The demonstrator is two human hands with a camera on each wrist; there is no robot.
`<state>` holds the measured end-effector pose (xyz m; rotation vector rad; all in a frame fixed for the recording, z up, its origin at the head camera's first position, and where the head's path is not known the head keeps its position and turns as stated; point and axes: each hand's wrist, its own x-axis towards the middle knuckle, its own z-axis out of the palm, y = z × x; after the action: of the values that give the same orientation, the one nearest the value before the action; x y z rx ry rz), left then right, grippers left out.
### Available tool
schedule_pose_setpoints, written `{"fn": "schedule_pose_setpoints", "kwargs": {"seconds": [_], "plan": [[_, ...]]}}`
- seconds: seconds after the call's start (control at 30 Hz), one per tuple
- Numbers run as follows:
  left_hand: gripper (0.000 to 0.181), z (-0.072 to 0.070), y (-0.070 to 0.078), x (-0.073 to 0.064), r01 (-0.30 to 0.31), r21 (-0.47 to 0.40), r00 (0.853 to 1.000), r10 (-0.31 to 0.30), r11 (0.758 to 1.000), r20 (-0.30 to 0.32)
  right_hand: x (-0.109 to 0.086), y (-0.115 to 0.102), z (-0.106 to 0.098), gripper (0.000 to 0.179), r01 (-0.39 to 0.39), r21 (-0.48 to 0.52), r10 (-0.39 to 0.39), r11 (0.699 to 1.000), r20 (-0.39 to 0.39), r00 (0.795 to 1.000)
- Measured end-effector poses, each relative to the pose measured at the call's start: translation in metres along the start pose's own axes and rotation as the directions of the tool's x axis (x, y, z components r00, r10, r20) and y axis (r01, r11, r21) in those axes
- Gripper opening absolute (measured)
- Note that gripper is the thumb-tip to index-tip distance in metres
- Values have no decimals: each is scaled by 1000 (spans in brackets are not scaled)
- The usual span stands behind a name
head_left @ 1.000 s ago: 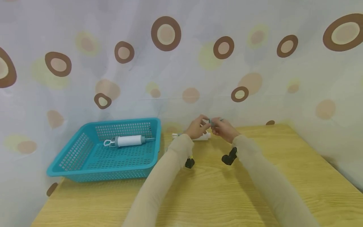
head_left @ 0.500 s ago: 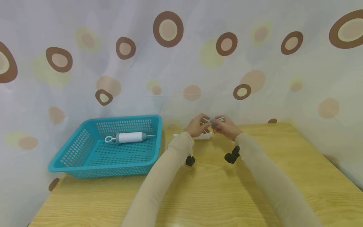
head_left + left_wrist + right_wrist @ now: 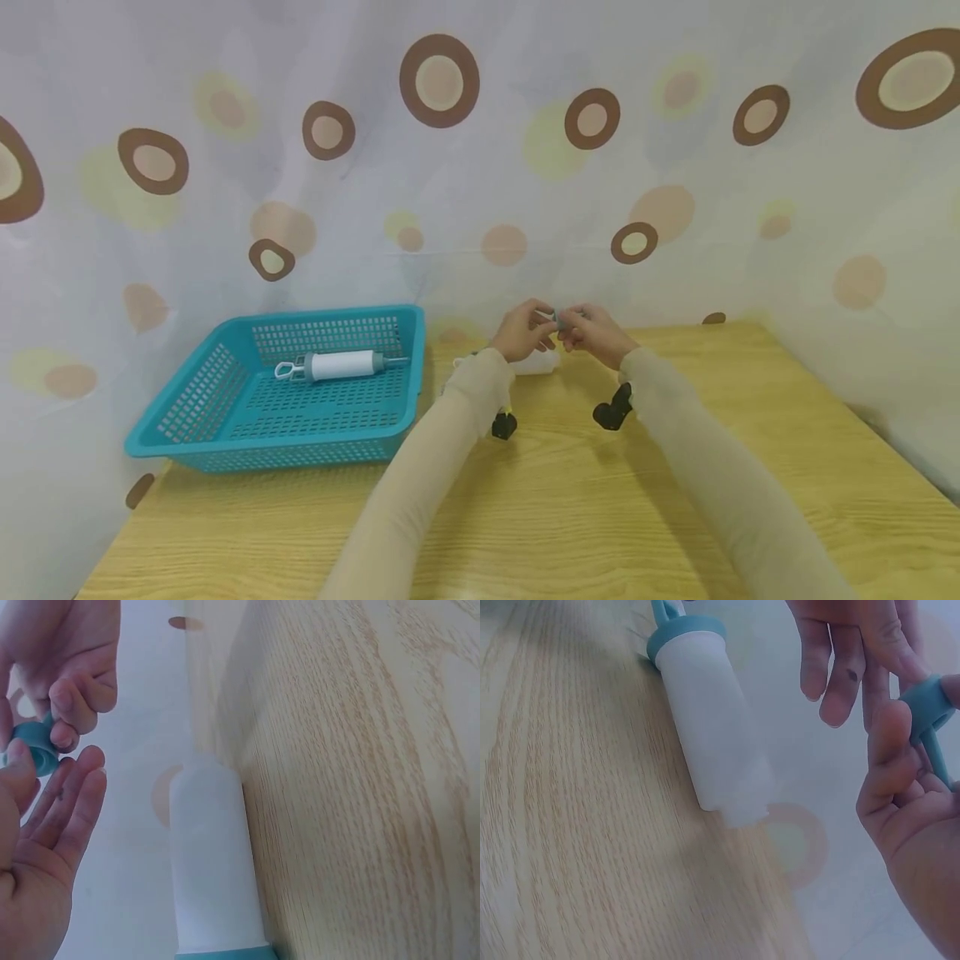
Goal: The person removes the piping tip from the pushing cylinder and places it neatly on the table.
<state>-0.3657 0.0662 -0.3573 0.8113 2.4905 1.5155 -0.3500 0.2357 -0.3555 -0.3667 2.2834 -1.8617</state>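
Over the far end of the table, my left hand (image 3: 519,335) and right hand (image 3: 597,337) meet at a small teal nozzle cap (image 3: 36,747). It has a round hollow collar and a thin stem (image 3: 934,756). My right thumb and curled fingers grip it from the stem side. My left thumb and a fingertip pinch its collar, with the other left fingers extended. Below my hands lies a large plastic syringe (image 3: 712,724): white barrel, bare spouted end towards the right, teal ring and handle at the other. In the head view my left hand partly covers this syringe (image 3: 538,363).
On the left stands a turquoise mesh basket (image 3: 262,455). Inside lies a second white syringe (image 3: 343,365), with a nozzle fitted and a looped handle. A patterned sheet (image 3: 495,167) hangs behind the wooden table (image 3: 585,517). Black wrist cameras (image 3: 504,426) hang below both sleeves.
Both hands stay together over the lying syringe. The nozzle cap turns slightly between the fingers, its stem showing less in the head view now. The head view shifts a little.
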Motion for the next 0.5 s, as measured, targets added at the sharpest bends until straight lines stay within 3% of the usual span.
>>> {"fn": "schedule_pose_setpoints", "kwargs": {"seconds": [0.3,0.5], "plan": [[32,5,2,1,20,-10,999,-20,1000,-43,-15,-17,7,27,-4,3,4,1000,7,1000],[29,6,0,4,1,78,999,2,997,-47,-6,-8,0,33,-7,-17,7,1000,-7,1000]]}}
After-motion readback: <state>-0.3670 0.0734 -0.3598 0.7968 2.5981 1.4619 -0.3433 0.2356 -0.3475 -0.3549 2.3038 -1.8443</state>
